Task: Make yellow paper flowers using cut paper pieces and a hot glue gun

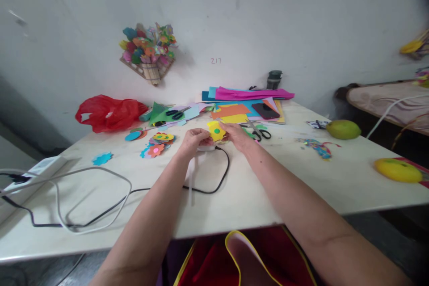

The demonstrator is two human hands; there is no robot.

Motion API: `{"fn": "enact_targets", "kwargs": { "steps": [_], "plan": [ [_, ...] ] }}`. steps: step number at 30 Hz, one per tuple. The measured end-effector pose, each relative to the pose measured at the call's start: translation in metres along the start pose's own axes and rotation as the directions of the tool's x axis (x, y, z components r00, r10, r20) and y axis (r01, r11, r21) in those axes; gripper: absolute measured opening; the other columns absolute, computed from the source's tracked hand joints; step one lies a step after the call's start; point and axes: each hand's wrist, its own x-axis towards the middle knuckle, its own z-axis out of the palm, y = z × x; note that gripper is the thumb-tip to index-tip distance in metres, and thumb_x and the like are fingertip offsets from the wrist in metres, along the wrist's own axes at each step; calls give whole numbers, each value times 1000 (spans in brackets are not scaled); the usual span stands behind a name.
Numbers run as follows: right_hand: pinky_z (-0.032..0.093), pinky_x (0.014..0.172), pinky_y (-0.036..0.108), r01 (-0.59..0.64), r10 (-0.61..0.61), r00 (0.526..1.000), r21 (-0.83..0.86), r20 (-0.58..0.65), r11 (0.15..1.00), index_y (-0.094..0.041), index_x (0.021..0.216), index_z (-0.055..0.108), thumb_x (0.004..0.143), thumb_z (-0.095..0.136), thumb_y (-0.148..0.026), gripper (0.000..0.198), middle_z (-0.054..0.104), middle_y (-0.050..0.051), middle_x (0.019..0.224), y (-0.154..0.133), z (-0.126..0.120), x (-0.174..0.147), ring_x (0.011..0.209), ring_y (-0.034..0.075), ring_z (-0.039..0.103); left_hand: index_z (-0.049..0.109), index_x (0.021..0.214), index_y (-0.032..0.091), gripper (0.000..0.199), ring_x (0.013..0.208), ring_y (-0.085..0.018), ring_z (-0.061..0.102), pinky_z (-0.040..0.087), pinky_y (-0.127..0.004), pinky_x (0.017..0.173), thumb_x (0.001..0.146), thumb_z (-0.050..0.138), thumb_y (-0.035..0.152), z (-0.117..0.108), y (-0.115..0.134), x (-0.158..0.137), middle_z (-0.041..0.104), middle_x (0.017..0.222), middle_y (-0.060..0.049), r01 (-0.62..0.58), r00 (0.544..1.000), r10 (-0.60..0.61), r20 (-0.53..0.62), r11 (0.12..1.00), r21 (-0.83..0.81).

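A yellow paper flower [213, 126] with a green round centre is held up over the middle of the table. My right hand [236, 135] grips its right side, fingers partly behind it. At the left edge, the closed fingertips of my left hand [195, 139] pinch the same flower. Just below my hands lies a white device [207, 148] with a black cord, mostly hidden; a pale translucent stick [190, 183] extends towards me beside it. To the left sits a pile of cut paper flowers [156, 150]. Black-handled scissors [261, 134] lie right of my right hand.
Coloured paper sheets [231, 110] and a phone [265, 111] lie at the back. A red plastic bag [110, 112] and second scissors [177, 112] are back left. Cables [97, 219] loop from a power strip [36, 174]. A green mango-like fruit [343, 129] and yellow fruit [397, 170] are right.
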Motion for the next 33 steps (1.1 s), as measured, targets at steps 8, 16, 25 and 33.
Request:
{"fn": "enact_targets", "kwargs": {
  "steps": [8,16,25,33],
  "plan": [
    [38,49,21,153,-164,981,-108,-99,982,-15,63,59,56,69,-44,31,57,-2,58,3,9,2,53,8,48,57,67,12,21,52,-17,62,49,-28,55,59,64,29,4,3,-1,63,58,-5,43,999,-43,6,999,-32],
    [36,44,20,147,-178,979,-269,-96,952,-16,56,54,60,64,-48,34,50,-3,51,6,13,2,48,7,41,60,75,10,28,51,-16,61,48,-27,52,59,56,33,-4,12,0,63,60,-5,39,996,-49,-76,991,-128],
    [33,41,19,162,-201,974,-300,-105,940,-15,55,54,60,65,-44,31,48,-4,50,4,8,3,44,5,37,57,70,10,35,41,-9,52,42,-21,43,56,72,38,-12,10,2,60,54,-1,-48,977,36,-209,998,-51],
    [32,38,19,127,-160,982,-286,-96,950,-15,54,56,56,68,-46,33,50,-3,48,0,14,-3,41,5,38,58,65,12,37,42,-8,50,39,-19,43,59,69,47,-5,10,-2,58,53,-1,27,998,-21,-64,995,99]
  ]
}}
